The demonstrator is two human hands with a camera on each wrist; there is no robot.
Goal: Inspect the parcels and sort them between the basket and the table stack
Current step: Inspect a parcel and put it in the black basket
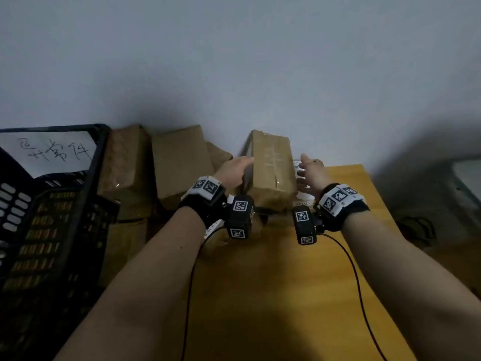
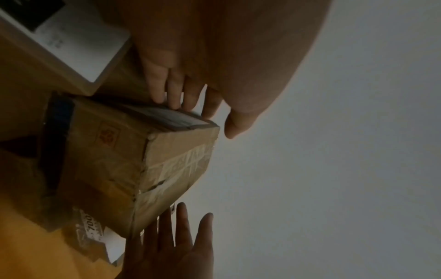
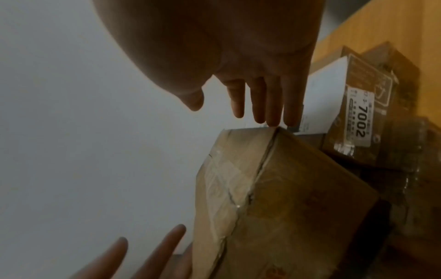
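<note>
**Both hands flank the taped box at the wall end of the table**

Here is the box [image 1: 272, 170], brown cardboard with clear tape over its top seam, standing at the far end of the table [image 1: 286, 282] against the pale wall [image 1: 234, 61]. The left hand [image 1: 233, 173] is at the box's left face, fingers [image 2: 167, 88] straight and close together, tips laid on the box's upper edge, thumb sticking out free. The right hand [image 1: 311, 175] is on the box's right side, fingers [image 3: 267, 102] straight and slightly spread; from the right wrist view the tips reach the box's top corner, though whether they press on it is hard to tell. Neither hand curls round the box.

Just right of the box, behind the right hand, lies a second parcel [image 3: 365, 113] with a white label reading 7002. Left of the box, off the table's edge, more brown parcels [image 1: 179, 162] sit packed together along the wall. Further left of them stands the dark slotted basket [image 1: 52, 217], a sheet of paper [image 1: 49, 152] with handwritten characters lying at its far end. Black wrist units with square markers are strapped on both forearms, cables trailing over the table toward the person.
</note>
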